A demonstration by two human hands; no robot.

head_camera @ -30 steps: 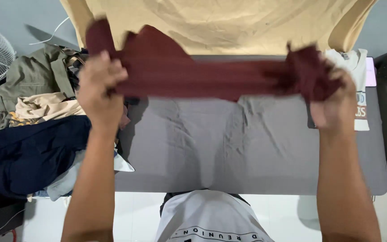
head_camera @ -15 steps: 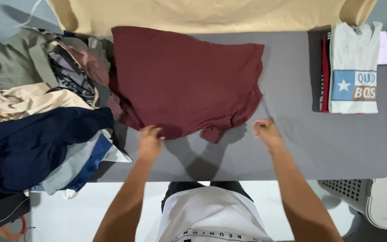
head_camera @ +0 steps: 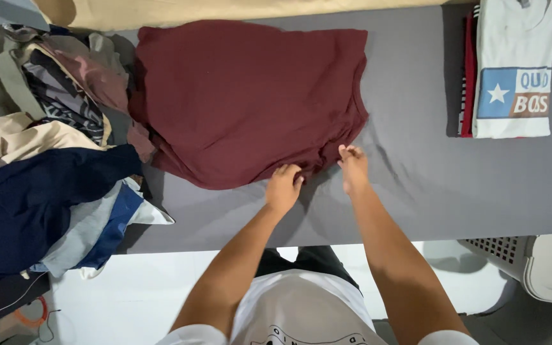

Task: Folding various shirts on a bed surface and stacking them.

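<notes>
Surface: grey cloth-covered tabletop (head_camera: pixel 429 191), creased, seen from above; white tiled floor along its near edge.
Main item: dark maroon knit T-shirt (head_camera: pixel 244 96), spread nearly flat across the left-centre of the tabletop, its near hem rumpled and its left edge running under the heap of clothes.
Left arm: bare forearm rising from the lower middle of the view, angled up and to the right, wrist straight.
Left hand (head_camera: pixel 283 188): palm down, fingers curled onto the near hem of the maroon T-shirt, pinching a fold of the cloth.
Right arm: bare forearm rising from the lower right, angled up and to the left, close beside the left arm.
Right hand (head_camera: pixel 353 167): palm down, fingertips drawn together on the lower right corner of the same hem; it touches the cloth, but whether it truly grips cannot be told.
Hands, relation: near each other, not touching, both at the shirt's near edge.
Left of tabletop: loose heap of unfolded clothes (head_camera: pixel 46 160), with a navy garment on top at the front, cream, olive and striped pieces behind.
Far right: stack of folded shirts (head_camera: pixel 512 70), the top one white with a blue, red and star print; cut off by the upper edge.
Far edge: tan fabric (head_camera: pixel 225 9), only a strip visible.
Lower right: white perforated plastic laundry basket (head_camera: pixel 531 262), partly out of view.
Hidden: shirt's sleeves tucked or folded, not distinguishable.
</notes>
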